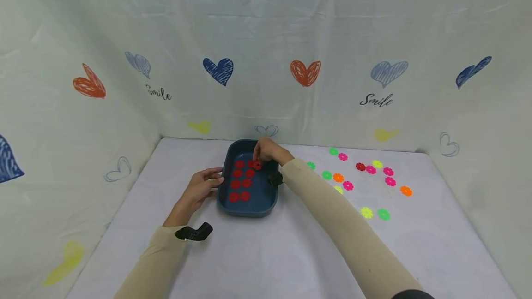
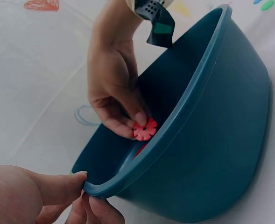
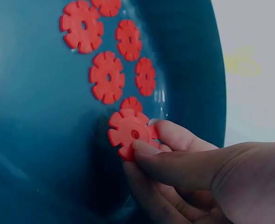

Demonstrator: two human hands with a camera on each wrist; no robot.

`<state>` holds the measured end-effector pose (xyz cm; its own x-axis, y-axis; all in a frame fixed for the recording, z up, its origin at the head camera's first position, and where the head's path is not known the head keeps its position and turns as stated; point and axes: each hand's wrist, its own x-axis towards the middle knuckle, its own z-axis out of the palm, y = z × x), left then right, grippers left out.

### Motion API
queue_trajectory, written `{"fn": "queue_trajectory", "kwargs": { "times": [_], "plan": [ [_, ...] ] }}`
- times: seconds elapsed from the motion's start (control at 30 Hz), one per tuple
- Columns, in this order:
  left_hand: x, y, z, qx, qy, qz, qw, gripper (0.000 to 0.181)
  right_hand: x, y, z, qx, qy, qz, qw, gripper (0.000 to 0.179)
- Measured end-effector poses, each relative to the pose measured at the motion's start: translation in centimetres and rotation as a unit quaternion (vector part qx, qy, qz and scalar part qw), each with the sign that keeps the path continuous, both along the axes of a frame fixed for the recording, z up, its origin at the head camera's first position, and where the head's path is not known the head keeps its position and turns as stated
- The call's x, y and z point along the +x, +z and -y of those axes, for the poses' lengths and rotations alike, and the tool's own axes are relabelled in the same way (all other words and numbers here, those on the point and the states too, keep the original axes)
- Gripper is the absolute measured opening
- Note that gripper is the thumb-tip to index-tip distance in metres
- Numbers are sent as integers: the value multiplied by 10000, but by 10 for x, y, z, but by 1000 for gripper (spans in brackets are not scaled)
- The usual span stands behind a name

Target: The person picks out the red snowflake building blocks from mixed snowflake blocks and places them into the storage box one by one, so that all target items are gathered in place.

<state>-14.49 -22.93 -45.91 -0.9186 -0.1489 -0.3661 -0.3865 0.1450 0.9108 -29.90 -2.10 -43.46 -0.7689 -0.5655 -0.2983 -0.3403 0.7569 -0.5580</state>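
A dark blue rectangular tub (image 1: pixel 261 200) with rounded corners stands on the table, with several red notched plastic discs (image 1: pixel 235 184) lying flat in rows on its floor. My left hand (image 1: pixel 201 188) is at the tub's left side; in the left wrist view its thumb and fingers pinch the rim. Inside the tub, toward the far end, my right hand (image 1: pixel 268 150) pinches one red notched disc (image 3: pixel 128 126) between thumb and fingers. The right wrist view shows this disc held above the floor, partly covering another disc (image 3: pixel 131 102) below it.
Loose notched discs lie scattered on the table's right side: green (image 1: pixel 383 214), yellow (image 1: pixel 366 212), orange (image 1: pixel 406 191), pink (image 1: pixel 348 186) and a dark red one (image 1: pixel 360 166). The right forearm passes over this side. A white curtain (image 1: pixel 266 36) with printed hearts stands behind the table.
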Motion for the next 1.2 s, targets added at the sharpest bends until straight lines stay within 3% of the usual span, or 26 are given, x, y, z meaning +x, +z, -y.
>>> {"fn": "queue_trajectory", "kwargs": {
  "times": [0.43,0.83,1.2],
  "plan": [
    [-2,3,-3,-122,-1,63,9999,46,0,-2,-1,316,390,-294,9983,25],
    [-3,2,-3,-68,-1,78,9999,46,5,-1,2,785,408,-652,9939,24],
    [1,1,-1,-107,10,29,9999,46,9,-5,3,668,315,-817,9939,23]
  ]
}}
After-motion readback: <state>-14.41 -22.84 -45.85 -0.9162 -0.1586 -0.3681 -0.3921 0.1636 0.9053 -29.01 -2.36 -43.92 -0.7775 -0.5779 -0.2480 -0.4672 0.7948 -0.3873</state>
